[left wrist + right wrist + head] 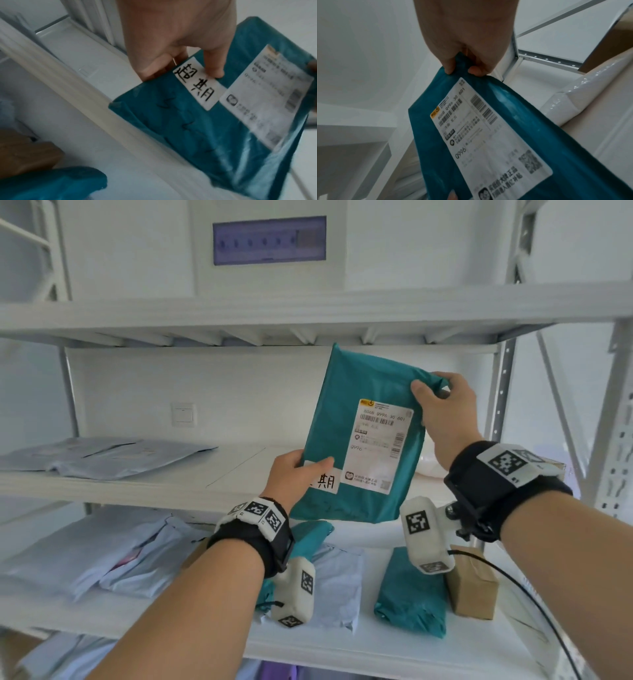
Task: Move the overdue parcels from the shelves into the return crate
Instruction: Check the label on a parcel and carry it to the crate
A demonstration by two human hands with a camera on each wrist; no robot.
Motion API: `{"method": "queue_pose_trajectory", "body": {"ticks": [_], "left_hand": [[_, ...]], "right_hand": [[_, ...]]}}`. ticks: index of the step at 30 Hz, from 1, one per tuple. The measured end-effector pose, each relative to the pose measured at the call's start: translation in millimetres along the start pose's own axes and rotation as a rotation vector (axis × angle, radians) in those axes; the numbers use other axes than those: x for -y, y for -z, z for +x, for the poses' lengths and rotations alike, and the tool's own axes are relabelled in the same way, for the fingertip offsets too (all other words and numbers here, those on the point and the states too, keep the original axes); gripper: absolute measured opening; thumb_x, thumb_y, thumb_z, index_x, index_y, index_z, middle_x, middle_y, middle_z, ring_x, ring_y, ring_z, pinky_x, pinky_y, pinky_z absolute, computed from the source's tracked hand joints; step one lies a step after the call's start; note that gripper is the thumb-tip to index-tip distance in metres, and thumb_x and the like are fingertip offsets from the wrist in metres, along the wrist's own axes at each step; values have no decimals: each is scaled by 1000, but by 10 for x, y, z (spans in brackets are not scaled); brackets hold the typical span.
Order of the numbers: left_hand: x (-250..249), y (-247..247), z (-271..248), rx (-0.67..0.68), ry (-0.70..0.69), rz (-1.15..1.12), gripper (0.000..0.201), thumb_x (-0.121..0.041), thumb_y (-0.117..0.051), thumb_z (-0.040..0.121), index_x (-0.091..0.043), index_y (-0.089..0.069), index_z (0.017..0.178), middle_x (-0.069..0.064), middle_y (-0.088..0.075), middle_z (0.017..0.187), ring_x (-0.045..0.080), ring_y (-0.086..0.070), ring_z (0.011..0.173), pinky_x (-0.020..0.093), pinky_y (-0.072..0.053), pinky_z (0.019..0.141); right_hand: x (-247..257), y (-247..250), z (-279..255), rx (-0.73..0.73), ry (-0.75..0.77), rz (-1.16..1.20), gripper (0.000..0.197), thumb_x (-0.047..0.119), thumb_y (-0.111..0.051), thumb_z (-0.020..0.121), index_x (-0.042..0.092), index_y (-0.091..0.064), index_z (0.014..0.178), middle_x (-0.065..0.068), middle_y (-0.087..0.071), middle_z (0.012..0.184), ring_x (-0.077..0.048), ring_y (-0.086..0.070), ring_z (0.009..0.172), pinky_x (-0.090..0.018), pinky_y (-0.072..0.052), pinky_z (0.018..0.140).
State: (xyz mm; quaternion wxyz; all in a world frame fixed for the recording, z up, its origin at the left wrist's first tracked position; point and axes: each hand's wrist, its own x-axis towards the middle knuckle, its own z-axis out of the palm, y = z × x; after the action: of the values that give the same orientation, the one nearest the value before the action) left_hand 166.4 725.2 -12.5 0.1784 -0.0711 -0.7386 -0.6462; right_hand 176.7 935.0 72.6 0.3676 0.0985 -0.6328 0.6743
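two hands, left hand (294, 474) and right hand (445, 412), pinched opposite corners of the teal parcel (359, 440) mid-frame; soft, light, likely slippery.

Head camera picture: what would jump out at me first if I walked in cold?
A teal parcel bag, held upright before the middle shelf by both hands: left hand at its lower edge, right hand at its top corner. Its white shipping label faces you.
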Motion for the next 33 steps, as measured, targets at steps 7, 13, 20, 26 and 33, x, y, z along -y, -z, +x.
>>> {"method": "queue_pose_trajectory", "body": {"ticks": [7, 13, 20, 26, 33], "left_hand": [[-165, -175, -110, -12, 85, -406, 19, -18, -64, 92, -10, -67, 109, 16, -73, 104, 31, -70, 93, 46, -58, 84], [-226, -267, -147, 11, 83, -441, 23, -12, -61, 93, -6, -64, 116, 17, -71, 107, 30, -69, 91, 44, -57, 84], [-181, -375, -195, 44, 84, -405, 17, -14, -59, 95, -14, -66, 110, 13, -72, 109, 31, -69, 97, 48, -55, 90], [-86, -425, -235, 87, 121, -410, 19, -14, -58, 95, -12, -64, 113, 16, -70, 110, 31, -68, 92, 47, -56, 86], [55, -681, -309, 160, 148, -391, 29, -11, -61, 92, -10, -65, 121, 12, -71, 113, 31, -68, 101, 42, -56, 85]], "right_hand": [[-183, 266, -211, 315, -249, -180, 23, 22, -69, 88, 12, -65, 109, -3, -70, 102, -13, -65, 84, -23, -51, 64], [-393, 402, -336, 358, -328, -199, 13, 12, -65, 91, 15, -67, 103, -9, -70, 112, -27, -65, 106, -46, -53, 95], [-477, 562, -396, 335, -388, -220, 19, 10, -64, 92, 11, -66, 110, -11, -68, 116, -27, -63, 109, -37, -54, 87], [-556, 634, -489, 392, -417, -286, 23, 12, -67, 90, 9, -65, 113, -10, -69, 115, -29, -64, 109, -46, -51, 97], [-630, 918, -556, 332, -484, -262, 29, 2, -62, 91, 5, -62, 120, -9, -67, 117, -23, -64, 102, -28, -54, 71]]}}
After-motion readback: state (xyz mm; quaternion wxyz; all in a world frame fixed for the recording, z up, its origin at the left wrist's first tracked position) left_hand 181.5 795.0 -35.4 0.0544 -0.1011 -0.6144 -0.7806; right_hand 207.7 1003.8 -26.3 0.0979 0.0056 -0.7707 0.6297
